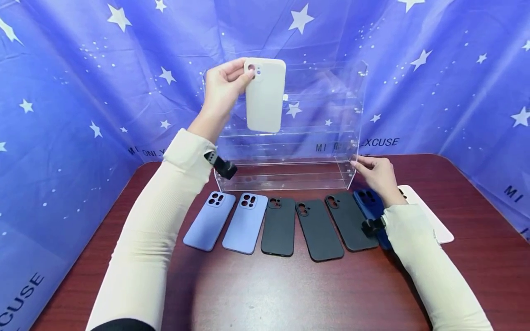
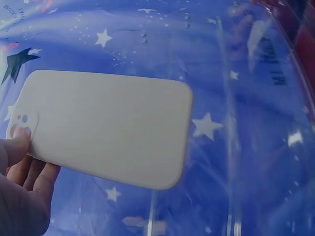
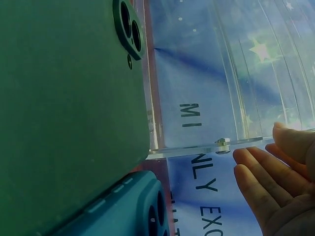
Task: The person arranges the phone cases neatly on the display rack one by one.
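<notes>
My left hand [image 1: 223, 85] pinches a cream phone case [image 1: 267, 99] near its camera cutouts, thumb on the back face. The case hangs raised in front of the upper part of a clear acrylic display rack [image 1: 285, 186]. In the left wrist view the same case [image 2: 108, 128] lies sideways across the picture, with the fingers [image 2: 47, 179] behind its edge. Low at the rack's right side panel, my right hand [image 1: 377, 174] grips the panel's edge. The right wrist view has the thumb [image 3: 293, 142] on one side of that panel and the fingers on the other.
In front of the rack lies a row of phone cases: two light blue [image 1: 209, 223], several black [image 1: 278, 227], a dark blue one [image 1: 366, 197] partly under the right forearm, and a white one [image 1: 428, 218] at the right. A starry blue curtain [image 1: 83, 82] surrounds the dark red table [image 1: 265, 294].
</notes>
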### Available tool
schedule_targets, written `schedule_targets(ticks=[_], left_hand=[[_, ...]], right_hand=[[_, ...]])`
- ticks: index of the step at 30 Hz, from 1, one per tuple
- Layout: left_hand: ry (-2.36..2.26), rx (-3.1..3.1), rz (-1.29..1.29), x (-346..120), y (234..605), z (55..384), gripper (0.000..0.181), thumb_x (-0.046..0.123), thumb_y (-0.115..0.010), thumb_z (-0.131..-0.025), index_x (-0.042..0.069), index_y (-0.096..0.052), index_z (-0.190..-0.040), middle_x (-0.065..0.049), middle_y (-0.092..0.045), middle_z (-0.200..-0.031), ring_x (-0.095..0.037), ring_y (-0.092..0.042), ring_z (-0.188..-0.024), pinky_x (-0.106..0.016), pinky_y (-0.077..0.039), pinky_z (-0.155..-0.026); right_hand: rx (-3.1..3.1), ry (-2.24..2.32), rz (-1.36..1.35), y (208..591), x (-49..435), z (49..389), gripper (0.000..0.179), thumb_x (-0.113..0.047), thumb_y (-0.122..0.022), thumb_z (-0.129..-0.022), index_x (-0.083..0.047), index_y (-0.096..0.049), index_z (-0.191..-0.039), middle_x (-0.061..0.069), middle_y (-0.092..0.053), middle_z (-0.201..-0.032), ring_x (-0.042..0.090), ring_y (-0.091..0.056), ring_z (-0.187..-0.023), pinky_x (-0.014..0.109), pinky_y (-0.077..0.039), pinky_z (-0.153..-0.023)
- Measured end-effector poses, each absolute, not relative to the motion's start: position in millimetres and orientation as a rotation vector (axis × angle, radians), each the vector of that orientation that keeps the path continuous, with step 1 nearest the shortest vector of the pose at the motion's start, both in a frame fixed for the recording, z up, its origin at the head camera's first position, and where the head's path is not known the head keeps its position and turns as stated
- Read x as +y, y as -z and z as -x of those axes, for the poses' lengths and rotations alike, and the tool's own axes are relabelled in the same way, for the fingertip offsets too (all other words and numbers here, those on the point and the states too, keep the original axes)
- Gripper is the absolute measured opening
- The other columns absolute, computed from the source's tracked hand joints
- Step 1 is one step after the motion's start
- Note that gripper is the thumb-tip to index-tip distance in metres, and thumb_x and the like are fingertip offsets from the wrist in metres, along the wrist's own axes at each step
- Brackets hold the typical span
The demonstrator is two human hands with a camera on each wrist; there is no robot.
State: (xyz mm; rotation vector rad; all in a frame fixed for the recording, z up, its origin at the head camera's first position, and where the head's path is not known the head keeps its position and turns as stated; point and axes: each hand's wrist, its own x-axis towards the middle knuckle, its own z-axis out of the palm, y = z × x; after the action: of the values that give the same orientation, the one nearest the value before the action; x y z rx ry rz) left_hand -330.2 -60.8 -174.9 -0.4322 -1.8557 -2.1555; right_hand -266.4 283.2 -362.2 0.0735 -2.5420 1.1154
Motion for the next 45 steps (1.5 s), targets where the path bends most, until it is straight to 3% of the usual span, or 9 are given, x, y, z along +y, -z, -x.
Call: schedule_targets(ticks=[10,15,24,29,35,38,45], left_hand=[[2.286,-1.645,0.493,-19,137,343,0.031,-0.006,-0.066,-0.084,-0.004,-0.064,-0.114,-0.016,-0.068,-0.107,-0.016,-0.067,-0.085,-0.024,-0.055,-0.077],[2.374,-1.478,0.421,0,109,342,0.030,-0.007,-0.064,-0.085,-0.005,-0.063,-0.114,-0.015,-0.068,-0.108,-0.017,-0.066,-0.089,-0.017,-0.054,-0.075],[2.338,-1.363,0.425,29,93,365,0.006,-0.012,-0.062,-0.084,-0.010,-0.060,-0.089,-0.022,-0.069,-0.091,-0.017,-0.061,-0.068,-0.019,-0.053,-0.065],[2.320,-1.391,0.469,39,98,368,0.016,-0.012,-0.062,-0.083,-0.015,-0.062,-0.099,-0.026,-0.065,-0.102,-0.019,-0.066,-0.078,-0.014,-0.053,-0.071],[2.302,-1.437,0.496,41,108,367,0.029,-0.009,-0.064,-0.083,-0.012,-0.061,-0.112,-0.021,-0.065,-0.111,-0.017,-0.067,-0.093,-0.011,-0.051,-0.076],[2.291,-1.441,0.493,39,115,367,0.031,-0.009,-0.064,-0.083,-0.010,-0.061,-0.115,-0.020,-0.065,-0.112,-0.015,-0.067,-0.094,-0.011,-0.050,-0.077],[2.315,-1.431,0.469,39,119,371,0.033,-0.008,-0.064,-0.084,-0.009,-0.061,-0.116,-0.019,-0.065,-0.111,-0.014,-0.067,-0.094,-0.011,-0.051,-0.077]], right_hand=[[-2.544,-1.107,-0.064,358,280,265,0.038,-0.028,-0.062,-0.092,-0.001,-0.064,-0.119,0.022,-0.062,-0.115,0.033,-0.056,-0.111,0.006,-0.037,-0.065],[-2.532,-1.090,-0.073,359,278,264,0.036,-0.027,-0.062,-0.092,-0.001,-0.064,-0.118,0.021,-0.063,-0.114,0.033,-0.058,-0.107,0.007,-0.037,-0.064],[-2.535,-1.091,-0.055,356,273,263,0.036,-0.028,-0.063,-0.092,-0.003,-0.065,-0.117,0.020,-0.063,-0.113,0.029,-0.059,-0.104,0.010,-0.037,-0.062],[-2.522,-1.098,-0.048,356,270,263,0.034,-0.025,-0.064,-0.091,-0.002,-0.066,-0.116,0.020,-0.064,-0.112,0.028,-0.059,-0.103,0.009,-0.038,-0.064],[-2.516,-1.090,-0.056,356,269,260,0.034,-0.025,-0.064,-0.091,-0.002,-0.066,-0.116,0.020,-0.064,-0.112,0.024,-0.060,-0.097,0.007,-0.037,-0.062],[-2.518,-1.083,-0.058,357,268,259,0.033,-0.025,-0.064,-0.091,-0.003,-0.067,-0.115,0.019,-0.065,-0.111,0.019,-0.058,-0.093,0.009,-0.037,-0.061],[-2.519,-1.114,-0.052,358,267,259,0.034,-0.024,-0.064,-0.091,-0.002,-0.066,-0.117,0.020,-0.063,-0.114,0.024,-0.058,-0.102,0.010,-0.036,-0.062]])
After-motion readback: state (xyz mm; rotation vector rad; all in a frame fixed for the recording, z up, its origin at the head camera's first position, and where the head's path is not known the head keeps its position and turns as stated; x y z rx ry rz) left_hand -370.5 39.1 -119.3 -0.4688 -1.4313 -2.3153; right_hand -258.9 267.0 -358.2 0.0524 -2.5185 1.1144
